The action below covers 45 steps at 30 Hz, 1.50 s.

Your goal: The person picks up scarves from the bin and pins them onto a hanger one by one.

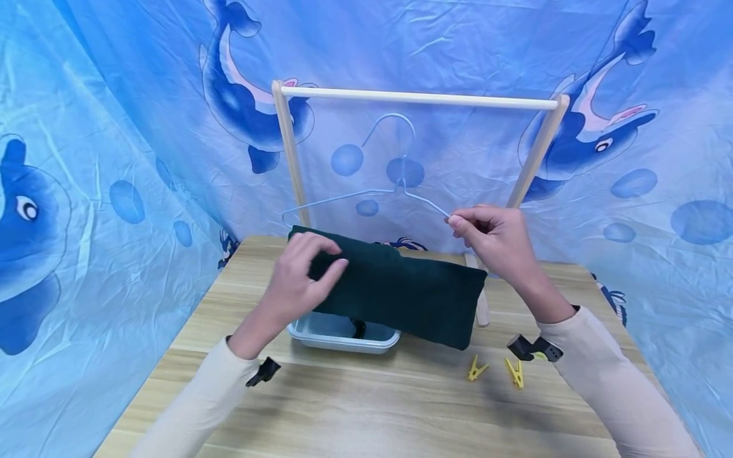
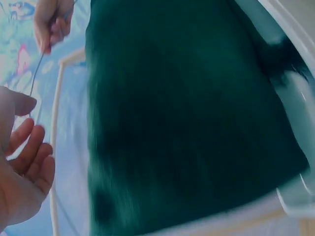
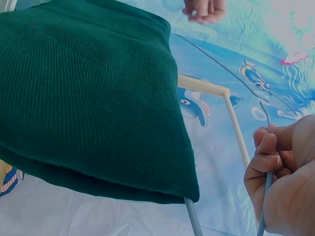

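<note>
Over tabletop (image 1: 343, 407), hanger (image 1: 404, 183) crosswise, hook (image 1: 393, 115) upward

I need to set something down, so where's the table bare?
The widest bare patch is the front of the table, bordered by the tub, the left sleeve and the yellow clips. A narrower one lies between the tub and the table's left edge. It's crowded mid-table, where the green cloth overhangs the tub.

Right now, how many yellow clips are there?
2, side by side on the table: the left clip nearer the green cloth, the right clip nearer the right sleeve. The cloth might hide more.
</note>
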Each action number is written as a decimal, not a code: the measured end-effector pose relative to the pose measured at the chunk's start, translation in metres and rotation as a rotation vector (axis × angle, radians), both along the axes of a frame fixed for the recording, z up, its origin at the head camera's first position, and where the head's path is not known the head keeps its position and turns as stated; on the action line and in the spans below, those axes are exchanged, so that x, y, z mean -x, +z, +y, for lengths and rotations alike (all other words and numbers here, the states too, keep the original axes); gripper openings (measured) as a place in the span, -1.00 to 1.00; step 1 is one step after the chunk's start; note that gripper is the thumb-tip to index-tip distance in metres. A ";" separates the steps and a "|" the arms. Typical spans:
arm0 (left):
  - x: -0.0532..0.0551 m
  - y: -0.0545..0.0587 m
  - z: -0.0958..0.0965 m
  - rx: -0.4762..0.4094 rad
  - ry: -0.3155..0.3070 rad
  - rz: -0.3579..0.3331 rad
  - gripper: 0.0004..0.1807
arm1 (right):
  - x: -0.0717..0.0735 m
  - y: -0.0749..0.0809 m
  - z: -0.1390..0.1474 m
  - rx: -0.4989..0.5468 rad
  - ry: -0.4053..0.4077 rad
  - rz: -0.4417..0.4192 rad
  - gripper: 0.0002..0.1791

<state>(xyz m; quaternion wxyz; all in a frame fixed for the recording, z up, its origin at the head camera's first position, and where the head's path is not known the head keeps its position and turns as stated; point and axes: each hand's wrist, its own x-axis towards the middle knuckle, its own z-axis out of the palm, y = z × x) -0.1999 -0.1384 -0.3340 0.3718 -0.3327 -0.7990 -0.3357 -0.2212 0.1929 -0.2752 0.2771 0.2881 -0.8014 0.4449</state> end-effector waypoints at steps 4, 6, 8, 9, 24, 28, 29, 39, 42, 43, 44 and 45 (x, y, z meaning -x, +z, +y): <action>0.009 0.006 0.029 0.145 -0.088 -0.022 -0.79 | 0.001 0.000 -0.002 0.003 -0.003 -0.009 -0.91; 0.016 0.010 0.042 0.221 -0.106 -0.037 -0.74 | 0.000 0.001 -0.003 0.009 0.002 -0.012 -0.91; 0.022 0.013 0.053 0.299 -0.113 -0.057 -0.69 | -0.001 0.001 -0.005 0.014 0.013 -0.013 -0.90; 0.025 0.014 0.057 0.341 -0.110 -0.071 -0.66 | -0.001 0.001 -0.005 0.015 0.018 -0.013 -0.90; 0.039 0.007 0.075 0.545 -0.135 -0.105 -0.81 | -0.005 0.000 -0.008 0.011 0.066 -0.012 -0.88; 0.038 0.004 0.072 0.400 -0.170 -0.052 -0.83 | -0.005 -0.003 -0.008 0.001 0.069 -0.047 -0.88; 0.038 0.004 0.072 0.359 -0.176 -0.038 -0.82 | -0.005 -0.004 -0.008 -0.001 0.072 -0.055 -0.88; 0.041 0.006 0.076 0.368 -0.247 0.028 -0.71 | -0.008 -0.002 -0.013 0.022 0.104 -0.036 -0.86; 0.039 0.006 0.079 0.434 -0.236 -0.030 -0.63 | -0.008 -0.001 -0.013 0.020 0.095 -0.035 -0.87; 0.038 0.006 0.080 0.455 -0.224 -0.054 -0.59 | -0.008 0.000 -0.013 0.019 0.092 -0.037 -0.86; 0.036 0.007 0.082 0.478 -0.210 -0.070 -0.55 | -0.008 0.000 -0.013 0.017 0.089 -0.037 -0.87; 0.035 0.008 0.084 0.501 -0.196 -0.088 -0.51 | -0.008 0.000 -0.013 0.016 0.086 -0.038 -0.87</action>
